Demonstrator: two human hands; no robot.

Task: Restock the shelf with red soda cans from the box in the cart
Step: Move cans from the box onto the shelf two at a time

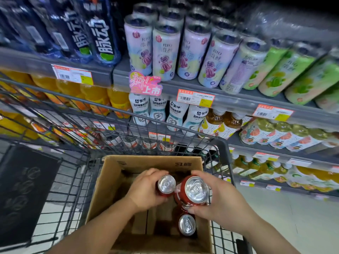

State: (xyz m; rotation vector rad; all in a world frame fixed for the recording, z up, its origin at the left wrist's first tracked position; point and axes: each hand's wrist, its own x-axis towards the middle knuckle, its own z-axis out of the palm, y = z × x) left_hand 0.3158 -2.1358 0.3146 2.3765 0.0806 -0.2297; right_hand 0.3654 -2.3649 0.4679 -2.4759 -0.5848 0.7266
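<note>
Above the box [113, 182], one red can [166, 185] is gripped by the left hand [146, 189], and another can [192, 194] is gripped by the right hand [220, 200].

Single head-worn wide-angle view. The camera looks forward and steeply down into the cardboard box [128, 163] in the wire cart [69, 143], close above both hands. The near field holds the forearms and box interior; the far field holds the store shelves [229, 99], which tilt and bend toward the frame edges. No second view overlaps it.
</note>
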